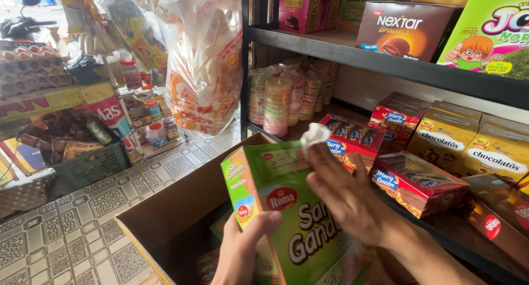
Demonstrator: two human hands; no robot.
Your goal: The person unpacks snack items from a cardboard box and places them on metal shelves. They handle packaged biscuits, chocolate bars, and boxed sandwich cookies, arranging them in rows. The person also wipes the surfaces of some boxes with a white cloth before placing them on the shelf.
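The left hand (242, 252) grips the green box (286, 213) by its lower edge, long axis tilted upright over the carton's (165, 208) open top, while the right hand (352, 199) pinches a white tissue (315, 134) against its upper face.

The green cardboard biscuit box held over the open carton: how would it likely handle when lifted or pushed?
The green cardboard biscuit box probably stays stiff: its edges look crisp in the left hand. It seems light, since one hand supports it while the right hand presses a white cloth on it. Its glossy faces may be slightly slippery.
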